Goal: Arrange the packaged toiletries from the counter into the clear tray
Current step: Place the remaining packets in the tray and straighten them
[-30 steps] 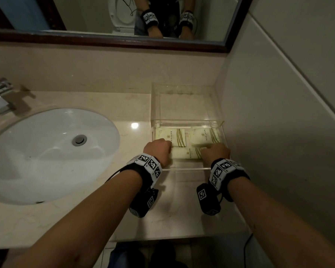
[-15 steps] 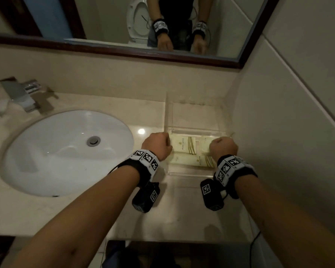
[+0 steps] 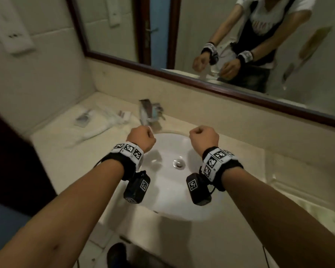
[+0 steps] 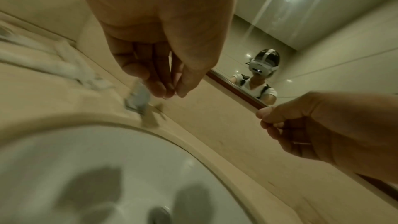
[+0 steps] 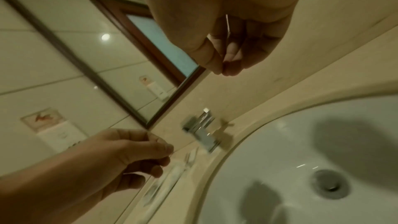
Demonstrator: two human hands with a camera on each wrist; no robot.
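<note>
Both hands hover over the white sink basin (image 3: pixel 168 192), fingers curled in, nothing in them. My left hand (image 3: pixel 141 139) is near the faucet, and the left wrist view shows its fingertips (image 4: pixel 163 89) bunched against the thumb. My right hand (image 3: pixel 203 138) is a fist to its right; the right wrist view shows its fingers (image 5: pixel 228 60) folded in. Several white packaged toiletries (image 3: pixel 99 122) lie on the counter at the far left, blurred. The clear tray (image 3: pixel 275 180) is partly in view at the right edge; its contents are too blurred to make out.
A chrome faucet (image 3: pixel 149 111) stands behind the basin, just beyond my left hand. A dark-framed mirror (image 3: pixel 220 45) runs along the back wall. The beige counter (image 3: pixel 66 161) ends at a wall on the left, with a dark drop at its front-left.
Both hands have left the clear tray and its packets and swung left over the sink. The view has turned left, bringing the counter's loose toiletries into sight.
</note>
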